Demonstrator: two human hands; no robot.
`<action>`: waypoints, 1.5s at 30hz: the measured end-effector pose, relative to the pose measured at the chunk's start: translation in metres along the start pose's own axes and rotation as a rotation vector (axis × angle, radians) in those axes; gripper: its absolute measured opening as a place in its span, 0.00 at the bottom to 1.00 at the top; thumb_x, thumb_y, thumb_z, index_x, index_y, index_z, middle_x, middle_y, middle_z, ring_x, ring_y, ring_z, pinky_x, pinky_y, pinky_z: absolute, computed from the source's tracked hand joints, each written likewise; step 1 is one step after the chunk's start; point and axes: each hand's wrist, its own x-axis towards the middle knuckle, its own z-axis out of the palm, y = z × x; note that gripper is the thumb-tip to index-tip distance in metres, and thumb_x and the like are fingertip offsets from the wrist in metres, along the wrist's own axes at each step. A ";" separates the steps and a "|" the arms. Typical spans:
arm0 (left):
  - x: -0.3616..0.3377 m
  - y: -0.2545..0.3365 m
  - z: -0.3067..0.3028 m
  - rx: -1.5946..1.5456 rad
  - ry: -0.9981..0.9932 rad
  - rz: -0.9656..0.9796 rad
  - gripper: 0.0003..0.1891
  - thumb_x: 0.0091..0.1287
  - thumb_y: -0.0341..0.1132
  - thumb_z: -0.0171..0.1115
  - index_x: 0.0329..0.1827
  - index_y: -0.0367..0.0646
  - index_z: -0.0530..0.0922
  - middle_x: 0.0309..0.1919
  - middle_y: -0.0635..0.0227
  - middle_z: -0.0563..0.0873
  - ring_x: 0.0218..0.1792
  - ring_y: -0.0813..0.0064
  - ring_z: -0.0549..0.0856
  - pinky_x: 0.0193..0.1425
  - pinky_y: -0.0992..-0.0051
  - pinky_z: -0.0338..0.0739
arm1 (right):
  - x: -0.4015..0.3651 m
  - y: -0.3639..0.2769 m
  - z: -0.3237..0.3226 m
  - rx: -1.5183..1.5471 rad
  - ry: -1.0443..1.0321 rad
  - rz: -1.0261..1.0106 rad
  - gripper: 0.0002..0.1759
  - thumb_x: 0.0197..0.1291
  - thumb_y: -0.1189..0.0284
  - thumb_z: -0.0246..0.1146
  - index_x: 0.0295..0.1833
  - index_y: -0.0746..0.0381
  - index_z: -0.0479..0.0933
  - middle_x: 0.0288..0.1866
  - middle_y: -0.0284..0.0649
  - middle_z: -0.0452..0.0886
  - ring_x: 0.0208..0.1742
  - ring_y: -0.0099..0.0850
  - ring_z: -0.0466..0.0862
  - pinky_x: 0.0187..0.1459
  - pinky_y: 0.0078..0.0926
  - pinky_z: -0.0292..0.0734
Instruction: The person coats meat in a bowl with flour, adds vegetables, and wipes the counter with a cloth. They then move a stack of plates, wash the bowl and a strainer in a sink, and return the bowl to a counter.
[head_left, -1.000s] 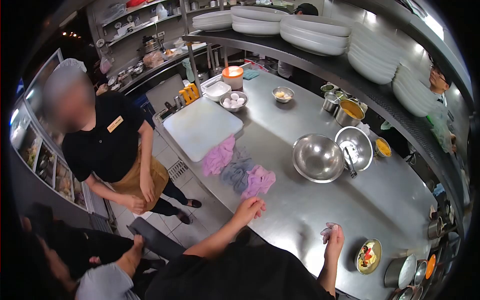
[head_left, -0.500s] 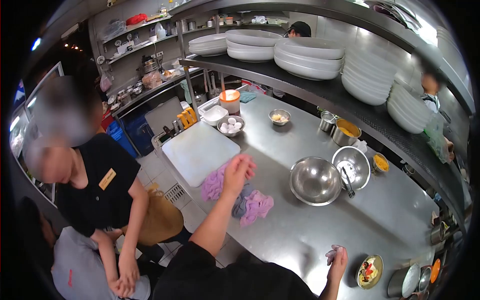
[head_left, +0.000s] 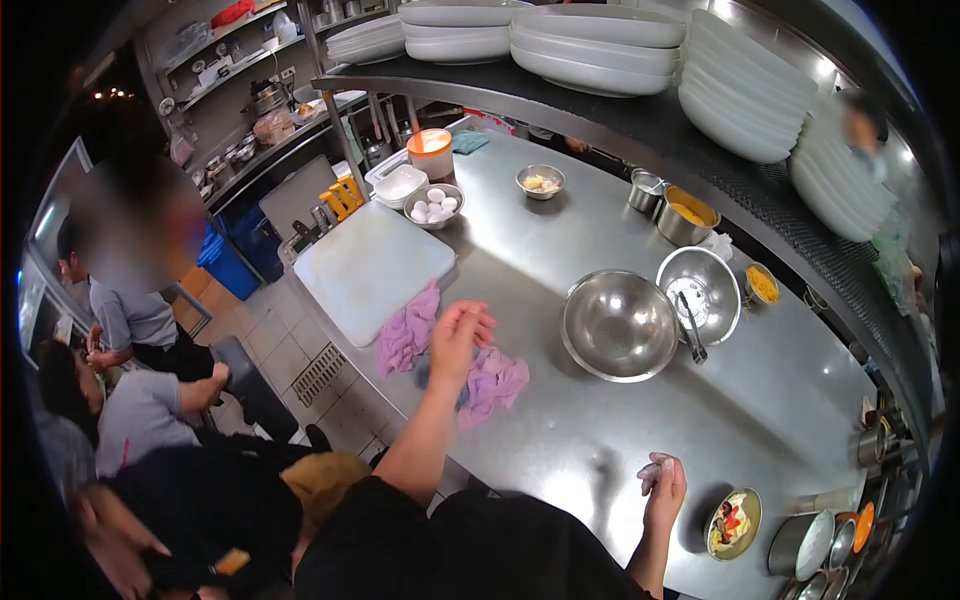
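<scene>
My left hand [head_left: 462, 340] hovers over the worktop beside crumpled purple cloths [head_left: 495, 385], its fingers loosely apart with nothing visible in them. A darker grey-blue cloth, partly hidden by my forearm, lies among them. My right hand [head_left: 664, 490] is above the front of the counter, fingers loosely bent and coated with a pale residue; I see no object in it. Just right of it stands a small bowl of mixed cut food [head_left: 733, 523]. Farther ahead are a large steel bowl [head_left: 620, 325] and a second steel bowl [head_left: 698, 296] with tongs [head_left: 692, 328] resting in it.
A white cutting board [head_left: 370, 270] lies at left, near a bowl of eggs [head_left: 434, 206] and an orange-rimmed tub [head_left: 431, 152]. Stacked white plates [head_left: 595, 50] fill the overhead shelf [head_left: 560, 105]. Steel pots [head_left: 803, 543] stand at front right. Co-workers [head_left: 150, 390] are close on the left.
My view has tilted and shifted slightly, moving the counter items up and left. The co-worker in black has moved lower in the left of view, uncovering another person in grey. Both my hands stay empty.
</scene>
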 end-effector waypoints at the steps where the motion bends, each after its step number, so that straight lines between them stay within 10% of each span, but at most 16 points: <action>1: -0.001 0.004 -0.006 0.011 0.056 0.014 0.12 0.75 0.38 0.53 0.46 0.38 0.78 0.32 0.67 0.84 0.26 0.82 0.80 0.30 0.81 0.73 | 0.002 0.002 -0.001 0.001 -0.003 0.003 0.19 0.75 0.63 0.47 0.46 0.67 0.76 0.25 0.39 0.80 0.21 0.18 0.70 0.24 0.16 0.62; 13: 0.040 0.163 -0.045 0.254 0.211 0.499 0.14 0.74 0.39 0.54 0.51 0.36 0.77 0.36 0.63 0.85 0.32 0.80 0.82 0.31 0.81 0.75 | 0.037 0.003 -0.014 0.040 0.032 -0.085 0.20 0.75 0.58 0.50 0.45 0.65 0.77 0.25 0.35 0.78 0.20 0.17 0.68 0.22 0.16 0.60; 27: 0.440 0.326 -0.124 1.316 0.372 1.260 0.27 0.70 0.50 0.57 0.62 0.37 0.74 0.57 0.48 0.80 0.56 0.50 0.81 0.65 0.59 0.71 | -0.028 0.008 0.165 -0.007 0.369 -0.053 0.21 0.74 0.59 0.50 0.42 0.68 0.75 0.21 0.38 0.77 0.16 0.17 0.67 0.18 0.15 0.59; 32: 0.482 0.327 -0.146 1.496 0.234 1.233 0.29 0.69 0.59 0.54 0.29 0.37 0.82 0.32 0.55 0.84 0.39 0.53 0.84 0.46 0.54 0.75 | -0.043 -0.014 0.213 -0.056 0.441 -0.027 0.20 0.74 0.60 0.51 0.43 0.68 0.75 0.21 0.38 0.77 0.17 0.17 0.69 0.18 0.15 0.59; 36: 0.493 0.341 -0.155 1.468 0.181 1.347 0.30 0.66 0.62 0.56 0.28 0.38 0.80 0.30 0.56 0.83 0.36 0.53 0.83 0.42 0.56 0.75 | -0.047 -0.031 0.233 -0.104 0.549 -0.022 0.20 0.74 0.61 0.51 0.42 0.69 0.76 0.19 0.36 0.74 0.17 0.18 0.69 0.20 0.16 0.62; 42: 0.543 0.360 -0.147 1.570 0.844 1.980 0.26 0.64 0.63 0.58 0.19 0.53 0.73 0.17 0.71 0.75 0.20 0.71 0.80 0.22 0.72 0.72 | -0.058 -0.032 0.245 -0.143 0.584 0.080 0.19 0.73 0.62 0.52 0.45 0.67 0.79 0.21 0.33 0.75 0.20 0.18 0.68 0.25 0.18 0.66; 45: 0.570 0.375 -0.136 1.646 0.996 1.662 0.14 0.70 0.53 0.58 0.38 0.54 0.82 0.25 0.77 0.79 0.24 0.80 0.80 0.24 0.78 0.74 | -0.069 -0.035 0.249 -0.120 0.601 0.108 0.19 0.72 0.61 0.52 0.46 0.66 0.79 0.25 0.34 0.79 0.24 0.18 0.71 0.28 0.18 0.67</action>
